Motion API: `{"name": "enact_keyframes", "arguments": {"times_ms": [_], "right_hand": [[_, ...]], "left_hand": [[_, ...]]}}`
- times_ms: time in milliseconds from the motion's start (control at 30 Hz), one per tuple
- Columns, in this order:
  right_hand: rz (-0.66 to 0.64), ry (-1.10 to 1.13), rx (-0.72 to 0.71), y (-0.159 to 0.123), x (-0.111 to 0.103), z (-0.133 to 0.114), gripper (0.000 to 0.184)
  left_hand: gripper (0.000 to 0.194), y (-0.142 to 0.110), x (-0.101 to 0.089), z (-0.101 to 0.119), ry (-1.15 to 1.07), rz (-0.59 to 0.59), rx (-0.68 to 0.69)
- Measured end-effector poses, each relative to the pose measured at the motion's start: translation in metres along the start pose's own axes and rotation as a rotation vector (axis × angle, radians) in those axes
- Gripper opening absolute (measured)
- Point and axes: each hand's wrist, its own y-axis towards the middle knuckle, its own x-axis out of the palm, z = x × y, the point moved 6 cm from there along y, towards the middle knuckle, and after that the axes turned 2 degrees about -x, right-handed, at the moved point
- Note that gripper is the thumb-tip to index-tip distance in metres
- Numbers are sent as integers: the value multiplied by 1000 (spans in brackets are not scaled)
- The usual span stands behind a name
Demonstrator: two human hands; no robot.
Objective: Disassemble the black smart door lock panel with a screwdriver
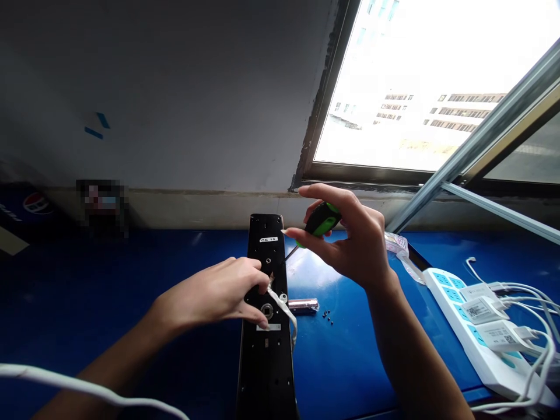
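Note:
A long black panel (266, 373), dotted with holes and bearing a "CE 16" label, lies lengthwise in front of me; it looks like a door-lock body. My right hand (345, 239) grips a screwdriver (322, 220) by its black and green handle. The thin shaft slants down-left to the panel, and I cannot make out what its tip touches. My left hand (223, 291) rests over the panel's left edge, thumb and fingers apart. Its index finger is against a white wrapped cable (282, 306), which runs off the panel's right side; its thumb lies by a white label strip.
Several small black screws (328, 317) lie on the blue table (350, 356), near a shiny cylindrical part (306, 305) beside the panel. A white power strip (459, 326) with plugged-in chargers stands at right. A white cord (87, 388) crosses the lower left. Wall and window rise behind.

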Motion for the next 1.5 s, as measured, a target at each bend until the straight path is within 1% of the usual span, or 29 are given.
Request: {"name": "enact_keyframes", "arguments": {"times_ms": [33,67,167,233,300,400,433,500,633,733,833,933,1067,1133,1200,1300,1367,1400,1433,1500], "right_hand": [[-1,-2,0,0,0,0,51],[3,-10,0,0,-1,0,51],[7,-17,-2,0,-2,0,51],[-1,-4,-6,-1,-2,0,48],[-10,12,1,-1,-2,0,44],[-26,35,-1,-1,-2,0,42],[-28,40,-7,-1,-2,0,42],[-24,52,-14,-1,-3,0,44],[-36,80,-12,1,-3,1,39],[-73,108,-10,2,-3,0,38],[-102,112,17,2,-5,0,40],[-122,125,29,2,-6,-2,43],[-189,198,62,1,-4,0,52],[-201,182,74,0,-4,2,54],[-162,99,60,0,-5,4,48],[-38,-29,46,0,-10,3,35],[-21,-27,57,0,-11,0,26],[-49,1,66,1,-10,-2,25],[-94,36,76,1,-8,-4,27],[-178,89,102,1,-5,-8,41]], "left_hand": [[41,2,-5,1,-9,34,-2],[45,3,-11,1,-15,95,-11],[51,10,-25,-4,-9,329,-47],[59,14,-24,-9,9,432,-43],[72,19,-17,-14,10,466,-42],[88,26,1,-22,-73,380,-84],[89,28,5,-24,-111,350,-97],[89,30,9,-24,-174,338,-111],[87,31,7,-23,-225,368,-116],[84,31,5,-21,-231,359,-121],[83,29,4,-18,-234,332,-121],[83,29,4,-18,-235,334,-123],[83,30,5,-19,-205,341,-121],[83,30,5,-18,-179,323,-116],[84,30,6,-18,-153,296,-115],[84,29,8,-18,-107,271,-125],[83,28,9,-19,-83,263,-136],[83,28,10,-19,-76,255,-141],[84,29,11,-19,-74,246,-145],[85,29,12,-19,-75,228,-153]]}}
